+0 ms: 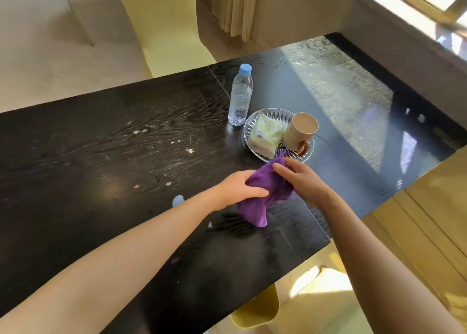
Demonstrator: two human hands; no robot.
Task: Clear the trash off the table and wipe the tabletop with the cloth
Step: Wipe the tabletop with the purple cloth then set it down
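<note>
A purple cloth (260, 194) hangs bunched between both hands, just above the black wooden table (101, 156). My left hand (237, 188) grips its left side and my right hand (300, 177) grips its upper right part. The cloth's lower end droops to the tabletop. Small pale crumbs (188, 150) and smears lie scattered over the table's middle. A small pale blue bit (178, 200) lies beside my left forearm.
A clear water bottle with a blue cap (240, 96) stands behind a glass plate (252, 121). On the plate are a tissue pack (266, 135) and a beige mug (299, 131). Yellow chairs (417, 220) stand at the right and far side; another yellow seat (257, 311) sits near me.
</note>
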